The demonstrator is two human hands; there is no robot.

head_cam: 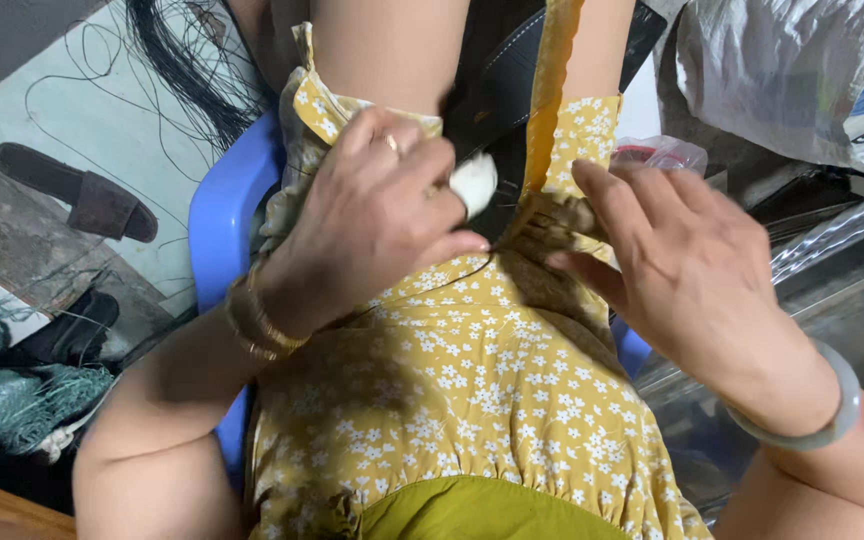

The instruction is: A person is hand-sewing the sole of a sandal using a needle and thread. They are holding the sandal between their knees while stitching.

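The left hand [372, 220] pinched a small white piece [474, 183] in its closed fingers. The right hand [682, 270], fingers spread and holding nothing, pressed the yellow floral fabric [472, 380].

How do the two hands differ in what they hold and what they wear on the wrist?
The left hand is curled and pinches a small white object between its fingers; the right hand holds nothing and lies fairly flat, fingers spread on the yellow flowered fabric. The left wrist carries gold bangles; the right wrist carries one pale green bangle. The left hand also wears a ring. Both rest on the lap.
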